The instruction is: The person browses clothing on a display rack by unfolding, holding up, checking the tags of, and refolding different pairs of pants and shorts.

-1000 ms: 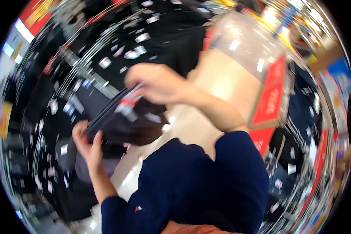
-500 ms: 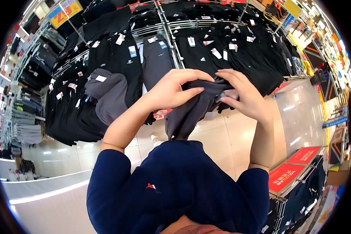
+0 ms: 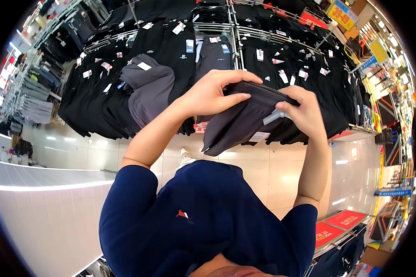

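Observation:
Between my hands hang dark grey pants (image 3: 242, 113), gripped by the elastic waistband and drooping toward my body. My left hand (image 3: 212, 94) pinches one end of the waistband between thumb and fingers. At the other end, my right hand (image 3: 305, 108) is closed on the waistband, with a pale plastic strip (image 3: 273, 117) showing just below its thumb. A white tag (image 3: 259, 136) shows at the lower edge of the pants. To the left, another grey garment (image 3: 150, 87) lies bunched over the black pants (image 3: 97, 101) on the rack.
Metal rails (image 3: 238, 55) divide the rack of tagged black clothes ahead. A red-signed rack (image 3: 342, 219) stands behind on the right. White panelling (image 3: 46, 203) fills the lower left. Tiled floor (image 3: 259, 171) runs between the rack and me.
The waistband has been drawn out straighter between my hands, and my right hand has closed on its end. The pants have risen slightly, and the view has shifted left.

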Motion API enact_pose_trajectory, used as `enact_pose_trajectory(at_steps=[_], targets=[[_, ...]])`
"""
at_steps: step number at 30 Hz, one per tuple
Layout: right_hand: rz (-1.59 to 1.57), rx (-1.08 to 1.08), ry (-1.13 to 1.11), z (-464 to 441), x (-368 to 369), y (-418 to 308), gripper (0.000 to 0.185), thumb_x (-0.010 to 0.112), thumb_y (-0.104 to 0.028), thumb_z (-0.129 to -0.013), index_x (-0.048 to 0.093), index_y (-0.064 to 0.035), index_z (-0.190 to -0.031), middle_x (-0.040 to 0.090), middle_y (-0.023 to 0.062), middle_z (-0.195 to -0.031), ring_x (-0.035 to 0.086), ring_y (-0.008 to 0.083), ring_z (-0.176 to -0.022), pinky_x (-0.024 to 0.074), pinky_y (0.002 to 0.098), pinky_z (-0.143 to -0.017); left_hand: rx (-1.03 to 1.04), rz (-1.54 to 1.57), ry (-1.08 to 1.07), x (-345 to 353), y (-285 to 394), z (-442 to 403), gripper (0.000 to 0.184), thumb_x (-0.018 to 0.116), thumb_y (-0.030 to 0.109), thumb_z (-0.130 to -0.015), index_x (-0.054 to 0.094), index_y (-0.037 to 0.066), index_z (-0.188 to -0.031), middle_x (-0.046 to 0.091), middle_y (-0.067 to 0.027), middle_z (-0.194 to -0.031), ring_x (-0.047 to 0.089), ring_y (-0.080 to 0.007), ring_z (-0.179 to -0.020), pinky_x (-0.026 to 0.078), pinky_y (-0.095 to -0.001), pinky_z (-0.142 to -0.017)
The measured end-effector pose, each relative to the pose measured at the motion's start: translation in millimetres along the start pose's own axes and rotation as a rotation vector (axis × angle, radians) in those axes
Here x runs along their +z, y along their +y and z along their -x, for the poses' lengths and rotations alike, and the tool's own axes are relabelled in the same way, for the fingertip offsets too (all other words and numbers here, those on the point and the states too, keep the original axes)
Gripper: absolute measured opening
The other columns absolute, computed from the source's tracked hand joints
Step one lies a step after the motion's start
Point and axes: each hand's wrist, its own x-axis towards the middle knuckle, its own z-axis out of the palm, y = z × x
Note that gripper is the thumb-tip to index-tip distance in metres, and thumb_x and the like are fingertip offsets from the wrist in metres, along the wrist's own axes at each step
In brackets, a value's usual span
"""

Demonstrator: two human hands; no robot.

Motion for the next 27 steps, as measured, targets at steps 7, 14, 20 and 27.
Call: enact_pose_trajectory(at_steps=[7,14,20,27], targets=[[0.306,-0.176,0.059,-18.7,-23.9,-40.4,0.025,0.078,-0.012,-0.071,0.069,-0.0026,-0.093,0.064,0.0089,-0.079,0.059,0.0286,-0.076,0.0451,0.0364,-0.071,-0.561,0.468,0.860,78.5,-165.8,118.4,0.026,0.049,0.028,-0.102,0.057,0.007,-0.114,0.062,-0.0028,-0.099,0.054,-0.0099,-0.084,0.045,-0.0254,-0.080],[0.342,-0.126,0.073,-13.2,-40.9,-53.3,0.025,0.077,-0.011,-0.070,0.068,-0.0010,-0.091,0.063,0.0102,-0.077,0.058,0.0279,-0.074,0.0443,0.0358,-0.070,-1.110,0.883,0.202,170.1,-202.3,196.7,0.055,0.029,0.050,-0.106,0.051,0.005,-0.125,0.069,-0.0127,-0.098,0.066,-0.0227,-0.100,0.049,-0.0355,-0.094],[0.321,-0.078,0.102,-3.1,-54.3,-57.2,0.023,0.076,-0.005,-0.071,0.068,0.0007,-0.091,0.060,0.0093,-0.072,0.056,0.0244,-0.070,0.0430,0.0331,-0.065,-0.600,0.853,0.238,186.8,-189.5,158.6,0.056,0.026,0.045,-0.108,0.036,0.006,-0.146,0.062,-0.0116,-0.117,0.059,-0.0200,-0.113,0.044,-0.0337,-0.103],[0.224,0.001,0.131,8.6,-67.5,-42.0,0.020,0.073,-0.002,-0.074,0.068,0.0021,-0.094,0.063,0.0087,-0.074,0.058,0.0200,-0.069,0.0451,0.0304,-0.066,-0.732,0.874,0.163,198.9,-202.9,138.7,0.059,0.024,0.048,-0.107,0.024,0.013,-0.154,0.046,-0.0065,-0.145,0.048,-0.0152,-0.127,0.035,-0.0359,-0.111]])
